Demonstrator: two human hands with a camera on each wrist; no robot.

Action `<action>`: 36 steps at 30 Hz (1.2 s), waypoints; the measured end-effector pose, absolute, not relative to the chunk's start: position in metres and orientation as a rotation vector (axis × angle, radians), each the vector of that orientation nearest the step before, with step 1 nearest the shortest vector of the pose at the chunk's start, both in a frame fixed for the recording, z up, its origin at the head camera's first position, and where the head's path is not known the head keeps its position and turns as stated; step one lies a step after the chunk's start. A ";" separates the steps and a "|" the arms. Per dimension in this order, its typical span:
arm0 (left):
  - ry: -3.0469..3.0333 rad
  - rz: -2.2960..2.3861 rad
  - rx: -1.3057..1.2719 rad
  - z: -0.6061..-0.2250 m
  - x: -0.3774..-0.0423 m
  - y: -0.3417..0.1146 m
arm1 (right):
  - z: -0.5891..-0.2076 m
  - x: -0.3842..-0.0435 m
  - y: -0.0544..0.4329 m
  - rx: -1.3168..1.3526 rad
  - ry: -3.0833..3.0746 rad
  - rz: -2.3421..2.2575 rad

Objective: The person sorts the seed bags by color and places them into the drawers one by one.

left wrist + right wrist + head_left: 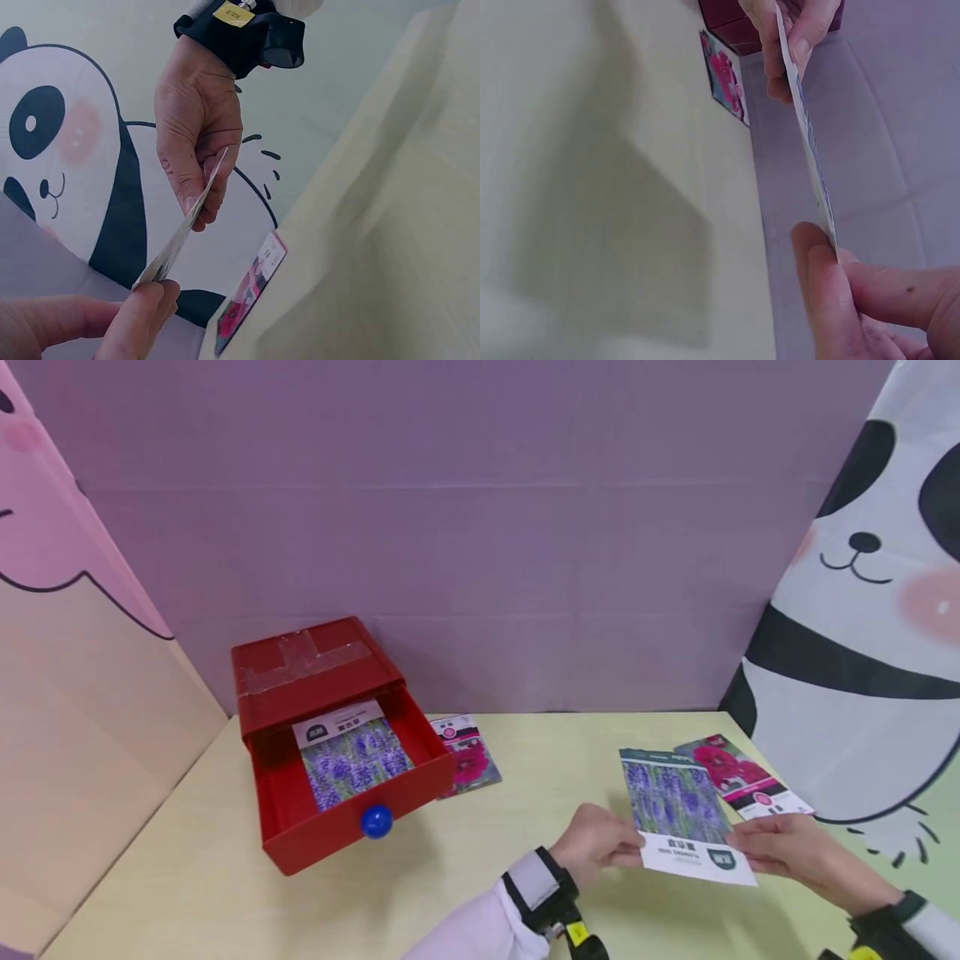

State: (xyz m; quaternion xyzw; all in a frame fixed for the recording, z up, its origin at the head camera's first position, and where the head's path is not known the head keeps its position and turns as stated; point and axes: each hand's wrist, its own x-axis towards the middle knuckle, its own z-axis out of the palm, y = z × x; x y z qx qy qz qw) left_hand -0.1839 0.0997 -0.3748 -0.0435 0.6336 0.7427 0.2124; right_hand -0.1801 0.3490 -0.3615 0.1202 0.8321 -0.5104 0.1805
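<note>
A seed packet with purple lavender flowers [675, 797] is held above the table at the right, its white labelled end toward me. My left hand [600, 843] pinches its left edge between thumb and fingers. At the opposite edge my right hand [810, 852] pinches it too; the right wrist view shows the packet [810, 142] edge-on between both hands. Behind it on the table lies a packet with pink flowers [738, 772], partly covered in the head view. Another lavender packet [356, 760] lies in the pulled-out drawer [281, 802] of a red box.
The red box [315, 668] stands at the back left, tape on its top and a blue knob [377, 821] on the drawer front. A second pink-flower packet [468, 756] lies beside it, partly hidden by the drawer. Purple cloth [480, 543] hangs behind the table [480, 877].
</note>
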 end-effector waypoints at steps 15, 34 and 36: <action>1.737 2.168 0.042 -0.347 -0.185 0.079 | -0.325 -0.190 0.336 0.206 2.396 -1.459; 1.671 2.252 0.146 -0.308 -0.186 0.049 | -0.284 -0.195 0.312 0.045 2.495 -1.420; 1.669 2.257 0.152 -0.306 -0.186 0.045 | -0.281 -0.195 0.307 0.022 2.502 -1.424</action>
